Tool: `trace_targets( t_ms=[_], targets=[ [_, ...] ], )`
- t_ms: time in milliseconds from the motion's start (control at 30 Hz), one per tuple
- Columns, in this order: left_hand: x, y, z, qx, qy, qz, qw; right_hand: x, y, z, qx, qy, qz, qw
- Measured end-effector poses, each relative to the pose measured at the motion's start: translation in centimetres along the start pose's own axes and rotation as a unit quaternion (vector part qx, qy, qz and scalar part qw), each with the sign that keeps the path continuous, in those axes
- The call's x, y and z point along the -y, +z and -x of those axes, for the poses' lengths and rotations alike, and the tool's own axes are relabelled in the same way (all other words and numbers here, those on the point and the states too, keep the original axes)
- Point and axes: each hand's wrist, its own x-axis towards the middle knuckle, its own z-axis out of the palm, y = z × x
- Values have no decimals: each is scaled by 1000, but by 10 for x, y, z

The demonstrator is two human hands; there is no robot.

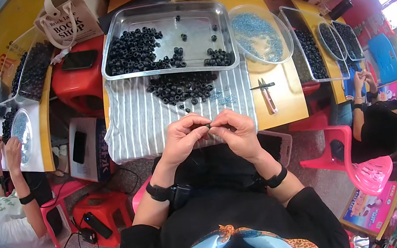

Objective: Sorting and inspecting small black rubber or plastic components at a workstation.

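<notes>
My left hand and my right hand meet above the near edge of a grey striped cloth. Their fingertips pinch a small black bead between them, mostly covered by the fingers. Just beyond lies a loose heap of black beads on the cloth, with a scatter of tiny pale blue beads to its right. A shallow clear tray behind the heap holds many more black beads, mostly at its left. Right of the tray, a round clear dish contains tiny blue beads. Thread snips rest on the yellow tabletop.
A tote bag and a dark phone on a red stool stand at the left. One person works at the far left, another at the right, each beside bead containers. Pink chairs flank me.
</notes>
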Motion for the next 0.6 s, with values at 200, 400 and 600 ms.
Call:
trace_targets(
  t_ms=[200,400,600],
  targets=[
    [-2,-11,-1,45,-54,113,991,1,-1,-9,45,95,-66,992],
    [11,-25,-5,-27,19,278,960,-13,-5,-36,-41,8,152,988],
    [8,-23,-6,-19,14,272,962,-13,14,-54,20,-2,440,898]
  ],
)
